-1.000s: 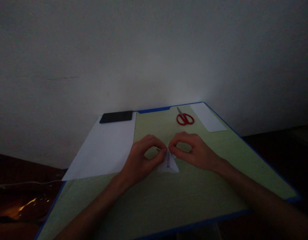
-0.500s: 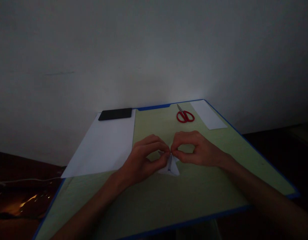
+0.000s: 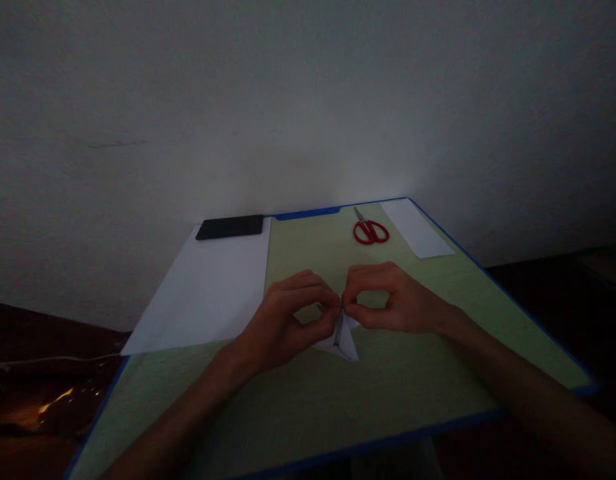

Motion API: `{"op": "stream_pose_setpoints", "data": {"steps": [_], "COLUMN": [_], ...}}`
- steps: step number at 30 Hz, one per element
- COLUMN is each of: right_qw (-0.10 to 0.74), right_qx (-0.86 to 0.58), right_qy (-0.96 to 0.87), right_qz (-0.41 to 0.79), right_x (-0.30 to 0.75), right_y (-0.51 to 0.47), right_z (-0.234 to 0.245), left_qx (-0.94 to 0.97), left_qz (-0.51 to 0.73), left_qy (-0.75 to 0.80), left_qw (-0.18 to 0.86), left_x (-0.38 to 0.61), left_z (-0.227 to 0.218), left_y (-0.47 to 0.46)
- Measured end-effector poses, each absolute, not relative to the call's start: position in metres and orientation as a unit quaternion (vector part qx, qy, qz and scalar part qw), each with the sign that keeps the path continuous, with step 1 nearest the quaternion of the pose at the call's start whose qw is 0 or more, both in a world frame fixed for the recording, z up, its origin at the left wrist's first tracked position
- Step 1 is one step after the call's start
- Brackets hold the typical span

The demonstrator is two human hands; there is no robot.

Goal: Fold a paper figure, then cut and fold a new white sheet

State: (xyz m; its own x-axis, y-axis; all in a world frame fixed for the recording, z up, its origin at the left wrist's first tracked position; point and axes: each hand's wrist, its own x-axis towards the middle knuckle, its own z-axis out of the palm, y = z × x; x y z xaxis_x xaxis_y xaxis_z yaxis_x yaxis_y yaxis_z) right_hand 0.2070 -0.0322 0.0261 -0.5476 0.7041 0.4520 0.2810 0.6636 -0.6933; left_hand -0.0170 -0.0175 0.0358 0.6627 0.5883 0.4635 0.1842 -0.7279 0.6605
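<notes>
A small piece of folded white paper (image 3: 345, 341) is held over the middle of the table, with a dark crease line running down it and pointed corners showing. My left hand (image 3: 301, 313) pinches it from the left between thumb and fingertips. From the right, the thumb and index finger of my right hand (image 3: 381, 297) pinch its upper edge, almost touching the left fingertips. Part of the paper is hidden behind my left fingers.
Red-handled scissors (image 3: 371, 231) lie beyond my hands on the pale green tabletop (image 3: 308, 247), which has a blue edge. A white paper strip (image 3: 419, 230) is at the far right. A large white sheet (image 3: 208, 287) lies left, with a dark phone-like slab (image 3: 230, 227) on its far end.
The near tip of the folded paper has swung slightly lower and its faces have tilted. Both hands keep their pinch in nearly the same place.
</notes>
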Motion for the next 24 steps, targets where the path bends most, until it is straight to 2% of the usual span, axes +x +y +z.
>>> {"op": "stream_pose_setpoints", "data": {"steps": [24], "right_qw": [0.389], "right_qx": [-0.359], "right_qy": [-0.800], "right_qz": [0.284], "right_x": [0.2000], "right_y": [-0.0319], "right_z": [0.0229], "left_qx": [0.832], "left_qz": [0.336], "left_qy": [0.294], "left_qw": [0.328], "left_x": [-0.0177], "left_z": [0.0383], "left_y": [-0.0167]}}
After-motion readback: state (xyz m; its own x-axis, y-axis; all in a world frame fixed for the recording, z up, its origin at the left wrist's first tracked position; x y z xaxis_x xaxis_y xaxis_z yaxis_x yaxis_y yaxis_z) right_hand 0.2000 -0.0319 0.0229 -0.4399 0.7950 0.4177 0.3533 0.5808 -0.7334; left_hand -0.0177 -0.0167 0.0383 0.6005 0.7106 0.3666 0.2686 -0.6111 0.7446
